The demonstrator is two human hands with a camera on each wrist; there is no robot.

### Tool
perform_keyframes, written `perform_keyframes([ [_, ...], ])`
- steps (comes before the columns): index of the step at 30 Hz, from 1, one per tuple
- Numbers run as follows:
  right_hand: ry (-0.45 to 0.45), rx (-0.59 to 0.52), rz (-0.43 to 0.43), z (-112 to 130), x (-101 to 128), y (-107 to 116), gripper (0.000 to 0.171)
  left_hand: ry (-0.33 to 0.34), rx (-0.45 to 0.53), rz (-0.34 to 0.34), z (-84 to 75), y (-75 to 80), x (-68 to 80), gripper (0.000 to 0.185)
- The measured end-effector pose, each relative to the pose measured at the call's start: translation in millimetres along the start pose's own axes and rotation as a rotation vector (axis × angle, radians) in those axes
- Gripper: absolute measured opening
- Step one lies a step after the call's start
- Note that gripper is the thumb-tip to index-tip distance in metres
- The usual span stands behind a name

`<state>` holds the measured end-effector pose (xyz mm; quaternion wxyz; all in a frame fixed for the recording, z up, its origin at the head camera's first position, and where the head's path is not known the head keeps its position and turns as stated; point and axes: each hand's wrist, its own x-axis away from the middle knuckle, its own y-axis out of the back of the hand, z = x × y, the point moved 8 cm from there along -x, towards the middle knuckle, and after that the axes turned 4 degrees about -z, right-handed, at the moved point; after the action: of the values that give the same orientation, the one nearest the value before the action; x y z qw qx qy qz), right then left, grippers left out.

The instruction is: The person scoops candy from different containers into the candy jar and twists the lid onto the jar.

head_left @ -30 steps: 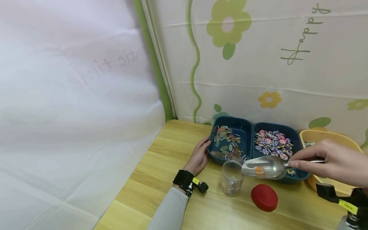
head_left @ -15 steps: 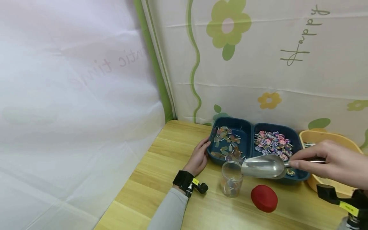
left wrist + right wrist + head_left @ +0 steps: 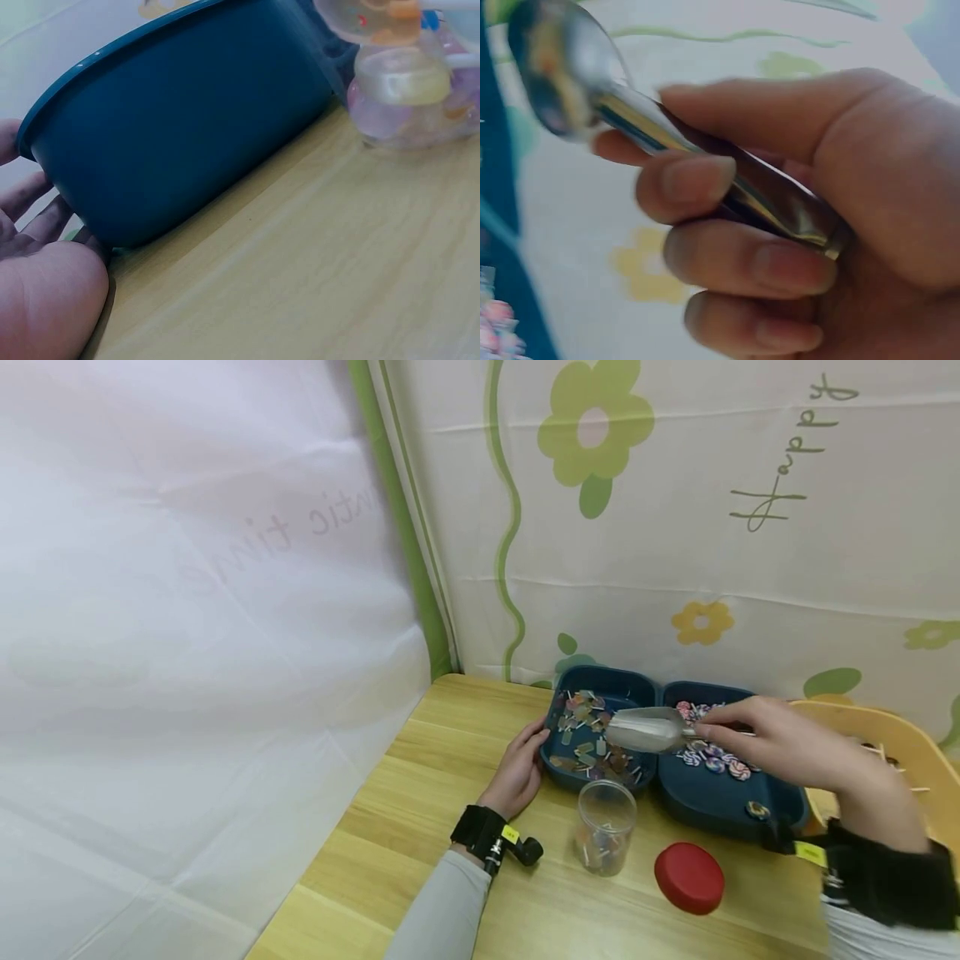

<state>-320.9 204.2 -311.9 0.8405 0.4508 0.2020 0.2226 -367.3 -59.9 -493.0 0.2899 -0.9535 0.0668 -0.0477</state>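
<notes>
My right hand [image 3: 780,745] grips the handle of a metal scoop [image 3: 647,729]; its bowl hangs over the left dark blue tray [image 3: 566,775], which holds several small candies on sticks. In the right wrist view my fingers [image 3: 735,262] curl round the scoop handle [image 3: 705,172]. My left hand [image 3: 517,771] rests open on the table, fingers against the left tray's outer wall [image 3: 180,142]. A clear plastic jar [image 3: 604,826] with a few candies stands in front of the trays. Its red lid [image 3: 689,877] lies to the right of it.
The right dark blue tray [image 3: 705,795] holds several swirl lollipops. A yellow bowl [image 3: 900,739] sits at the far right behind my right wrist. A flowered cloth backdrop hangs behind the wooden table [image 3: 420,827], and white cloth closes the left side.
My right hand carried the scoop from the jar's mouth back and left, over the left tray. The orange candy seen in the scoop a second ago no longer shows. The left hand stayed put.
</notes>
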Motion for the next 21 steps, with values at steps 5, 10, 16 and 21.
perform_keyframes([
  [5,0.023,-0.013,0.006,-12.1,-29.8,-30.9,0.021,0.008,0.002,-0.012,1.6,1.6,-0.8,0.048],
  [10,0.008,0.034,-0.030,-21.9,-48.3,-58.2,0.026,0.015,0.007,-0.030,1.8,1.7,-0.7,0.046],
  [16,-0.051,0.121,-0.060,-17.4,-58.0,-77.9,0.025,0.009,0.004,-0.028,0.5,0.7,-0.2,0.046],
  [21,-0.047,0.179,-0.095,-12.0,-62.1,-91.7,0.021,0.007,0.005,-0.025,-1.0,0.7,0.7,0.047],
])
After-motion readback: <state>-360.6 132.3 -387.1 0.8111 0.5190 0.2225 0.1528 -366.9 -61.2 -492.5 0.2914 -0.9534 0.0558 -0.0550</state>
